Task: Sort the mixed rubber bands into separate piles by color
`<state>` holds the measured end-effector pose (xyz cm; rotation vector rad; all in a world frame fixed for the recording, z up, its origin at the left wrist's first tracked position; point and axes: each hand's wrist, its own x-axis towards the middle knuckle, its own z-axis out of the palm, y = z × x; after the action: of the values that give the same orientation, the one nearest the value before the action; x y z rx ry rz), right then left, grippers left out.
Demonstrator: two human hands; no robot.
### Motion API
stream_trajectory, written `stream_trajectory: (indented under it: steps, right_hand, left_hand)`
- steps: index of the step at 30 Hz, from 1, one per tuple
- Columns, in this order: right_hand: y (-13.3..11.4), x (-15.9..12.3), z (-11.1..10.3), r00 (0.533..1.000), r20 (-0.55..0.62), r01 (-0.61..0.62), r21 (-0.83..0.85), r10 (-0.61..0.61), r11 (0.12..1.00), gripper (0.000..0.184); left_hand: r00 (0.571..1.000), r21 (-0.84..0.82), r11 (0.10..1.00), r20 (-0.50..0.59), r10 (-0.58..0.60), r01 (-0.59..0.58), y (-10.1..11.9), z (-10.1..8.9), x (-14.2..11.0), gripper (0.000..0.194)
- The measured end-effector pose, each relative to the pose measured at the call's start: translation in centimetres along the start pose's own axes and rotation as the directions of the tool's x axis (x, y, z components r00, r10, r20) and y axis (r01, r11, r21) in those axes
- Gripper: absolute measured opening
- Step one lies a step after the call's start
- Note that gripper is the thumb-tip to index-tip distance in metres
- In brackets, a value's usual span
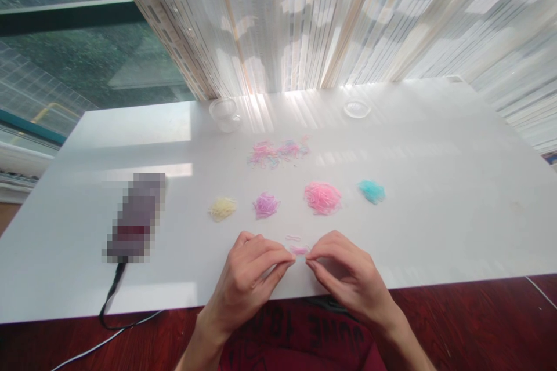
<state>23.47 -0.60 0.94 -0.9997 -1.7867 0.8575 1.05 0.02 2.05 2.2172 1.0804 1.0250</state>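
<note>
My left hand (260,266) and my right hand (348,266) face each other near the front edge of the white table, thumb and forefinger of each pinched together. Between and just behind the fingertips lies a little bunch of pinkish-purple strands (299,250), like thin rubber bands. A single pale pink loop (293,237) rests behind it. Whatever the fingertips pinch is too small to make out. Beyond my hands sit separate piles of similar strands: yellow (222,208), purple (266,205), pink (322,198) and turquoise (372,191).
Farther back, mixed-colour strands (278,152) are spread loosely. A clear round container (223,109) and a clear round lid or dish (357,108) stand near the curtain (278,23). On the left lies a blurred phone-like device (137,217) with a black cable (114,287).
</note>
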Motion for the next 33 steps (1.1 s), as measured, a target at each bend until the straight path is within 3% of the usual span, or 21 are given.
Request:
stream_trajectory:
  steps: [6, 8, 9, 11, 13, 16, 19, 22, 28, 33]
  right_hand:
    - [-0.1, 0.1, -0.9, 1.000, -0.003, -0.015, 0.005, 0.015, 1.000, 0.015]
    - [0.4, 0.1, -2.3, 0.994, -0.097, -0.045, -0.045, 0.041, 0.998, 0.013]
    - [0.9, 0.2, -3.2, 0.977, -0.203, -0.081, -0.089, 0.062, 0.993, 0.011]
    - [2.0, 0.5, -5.4, 0.877, -0.463, -0.212, -0.135, 0.128, 0.968, 0.003]
    - [3.1, 1.0, -7.5, 0.767, -0.607, -0.351, -0.126, 0.208, 0.928, 0.010]
    - [4.2, 2.0, -9.6, 0.685, -0.606, -0.562, -0.085, 0.405, 0.823, 0.029]
    - [4.5, 2.7, -10.1, 0.630, -0.611, -0.653, -0.082, 0.480, 0.753, 0.039]
    - [4.3, 3.0, -9.8, 0.619, -0.621, -0.672, -0.102, 0.480, 0.734, 0.042]
    - [4.6, 2.5, -9.6, 0.670, -0.606, -0.630, -0.160, 0.428, 0.760, 0.044]
    - [4.7, 2.0, -9.6, 0.642, -0.665, -0.620, -0.159, 0.381, 0.769, 0.039]
  left_hand:
    - [1.000, 0.012, 1.000, -0.006, 0.007, -0.006, 0.2, -0.2, 0.0, 0.014]
    - [1.000, 0.032, 0.999, -0.013, 0.008, -0.008, 0.0, -0.5, -0.2, 0.016]
    - [1.000, 0.044, 0.999, -0.029, 0.010, -0.008, -0.2, -0.6, -0.4, 0.017]
    - [0.998, 0.067, 0.998, -0.063, 0.013, -0.008, -0.6, -1.0, -0.9, 0.017]
    - [0.996, 0.085, 0.996, -0.084, -0.001, 0.009, -1.1, -1.2, -1.4, 0.016]
    - [0.995, 0.110, 0.993, -0.100, -0.019, 0.030, -1.5, -1.4, -2.0, 0.015]
    - [0.994, 0.119, 0.992, -0.111, -0.022, 0.036, -1.6, -1.4, -2.3, 0.014]
    - [0.993, 0.115, 0.992, -0.114, -0.028, 0.042, -1.5, -1.4, -2.4, 0.014]
    - [0.995, 0.095, 0.994, -0.097, -0.040, 0.049, -1.6, -1.4, -2.3, 0.015]
    - [0.994, 0.111, 0.993, -0.107, -0.037, 0.049, -1.5, -1.5, -2.3, 0.012]
